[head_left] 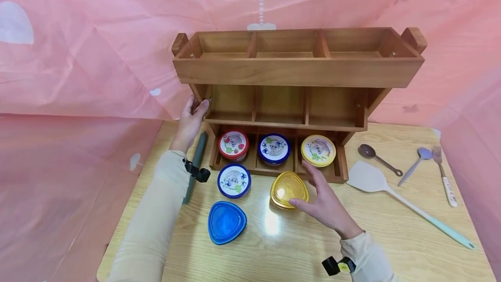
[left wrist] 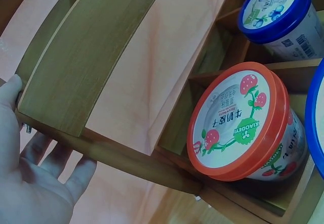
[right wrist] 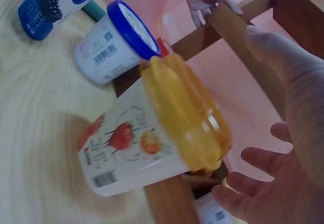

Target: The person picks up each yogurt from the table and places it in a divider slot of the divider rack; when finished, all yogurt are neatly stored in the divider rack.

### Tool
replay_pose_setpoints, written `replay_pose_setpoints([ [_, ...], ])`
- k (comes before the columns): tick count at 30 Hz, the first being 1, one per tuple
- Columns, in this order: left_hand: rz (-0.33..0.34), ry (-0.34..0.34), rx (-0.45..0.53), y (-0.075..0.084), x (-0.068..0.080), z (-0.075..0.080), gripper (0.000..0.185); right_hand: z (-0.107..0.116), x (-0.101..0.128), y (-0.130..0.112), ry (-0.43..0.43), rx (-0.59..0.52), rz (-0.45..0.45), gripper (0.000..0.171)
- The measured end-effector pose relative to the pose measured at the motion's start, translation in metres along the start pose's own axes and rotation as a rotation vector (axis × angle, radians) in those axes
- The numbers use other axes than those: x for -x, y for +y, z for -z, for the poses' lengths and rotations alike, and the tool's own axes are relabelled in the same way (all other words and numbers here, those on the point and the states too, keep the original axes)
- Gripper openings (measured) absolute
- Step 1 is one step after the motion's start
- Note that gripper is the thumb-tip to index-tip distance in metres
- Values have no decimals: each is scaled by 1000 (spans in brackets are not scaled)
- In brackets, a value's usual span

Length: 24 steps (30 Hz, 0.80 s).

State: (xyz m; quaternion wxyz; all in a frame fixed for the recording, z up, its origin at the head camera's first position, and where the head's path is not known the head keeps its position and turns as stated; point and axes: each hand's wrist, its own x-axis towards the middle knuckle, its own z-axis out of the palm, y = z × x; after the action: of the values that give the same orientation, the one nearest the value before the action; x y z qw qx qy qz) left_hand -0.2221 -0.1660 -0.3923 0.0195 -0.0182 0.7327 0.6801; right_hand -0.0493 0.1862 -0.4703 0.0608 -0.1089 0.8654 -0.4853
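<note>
The left hand (head_left: 190,122) grasps the left side panel of the wooden rack (head_left: 297,72), thumb on the front edge and fingers wrapped behind it, as the left wrist view confirms. The right hand (head_left: 325,201) is released, fingers spread and relaxed, holding nothing; it hovers just right of the yellow-lidded cup (head_left: 288,190), with the thumb at or nearly at the lid's near right edge, and contact cannot be confirmed. That cup stands on the table (head_left: 391,247), just in front of the rack's bottom shelf. The bottom shelf holds three tubs, one per compartment: red-lidded tub (head_left: 233,145) left, blue-lidded tub (head_left: 274,149) centre, yellow-lidded tub (head_left: 318,150) right. A second blue-lidded tub (head_left: 234,180) stands on the table left of the yellow-lidded cup, and a blue-lidded cup (head_left: 226,222) stands nearer. A spatula (head_left: 395,193), two spoons and a fork lie at the right.
</note>
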Motion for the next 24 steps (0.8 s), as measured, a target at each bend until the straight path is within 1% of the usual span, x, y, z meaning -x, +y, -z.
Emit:
replay_pose_setpoints([
  [5, 11, 1, -18, 6, 5, 0, 58, -10, 10, 13, 5, -8, 5, 104],
  [12, -16, 6, 18, 6, 4, 0, 54, -24, 18, 28, 15, -54, 5, 107],
  [16, -11, 0, 9, 4, 3, 0, 54, -31, 20, 35, 29, -79, -17, 107],
  [18, -7, -1, 3, 3, 2, 0, 55, -33, 21, 37, 36, -97, -27, 106],
  [24, -17, 8, 19, -16, -10, 2, 56, -37, 22, 39, 64, -121, -29, 103],
])
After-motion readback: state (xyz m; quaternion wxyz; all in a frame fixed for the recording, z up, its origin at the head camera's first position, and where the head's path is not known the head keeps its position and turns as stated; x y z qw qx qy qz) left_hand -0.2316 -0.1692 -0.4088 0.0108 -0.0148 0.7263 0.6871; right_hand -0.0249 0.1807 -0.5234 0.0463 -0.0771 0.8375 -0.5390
